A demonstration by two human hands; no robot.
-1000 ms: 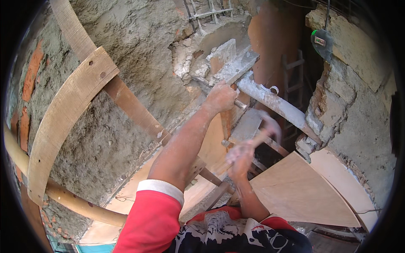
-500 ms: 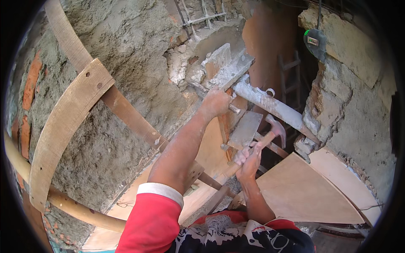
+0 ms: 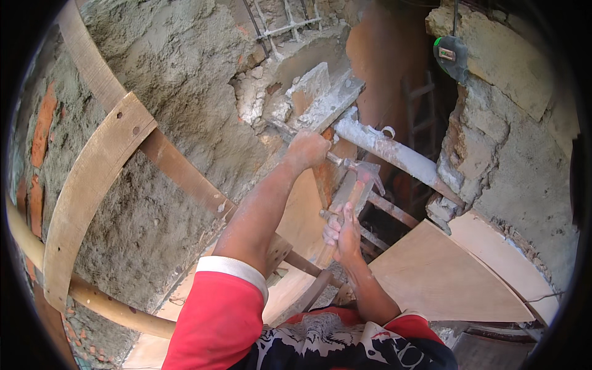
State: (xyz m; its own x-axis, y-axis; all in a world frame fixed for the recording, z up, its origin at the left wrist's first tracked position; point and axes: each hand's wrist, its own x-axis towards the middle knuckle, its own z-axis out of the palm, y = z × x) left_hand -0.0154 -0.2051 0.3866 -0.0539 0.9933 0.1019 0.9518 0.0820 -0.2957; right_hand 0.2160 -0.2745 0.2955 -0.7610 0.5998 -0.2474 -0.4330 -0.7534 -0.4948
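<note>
The right hand [image 3: 344, 234] has its fingers wrapped round a claw hammer [image 3: 354, 196], whose head lies beyond them at a metal chisel's [image 3: 335, 159] butt; the left hand [image 3: 308, 150] clenches that chisel near broken concrete [image 3: 250, 102].

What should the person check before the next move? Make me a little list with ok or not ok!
1. Left hand firmly around the metal rod: ok, wrapped around it.
2. Right hand gripping the hammer: ok, closed on its wooden handle.
3. Hammer head lined up with the rod's near end: ok, though whether they touch, cannot tell.
4. Rod's far end pressed against the broken masonry: cannot tell.
5. Hands protected: not ok, both bare.
</note>
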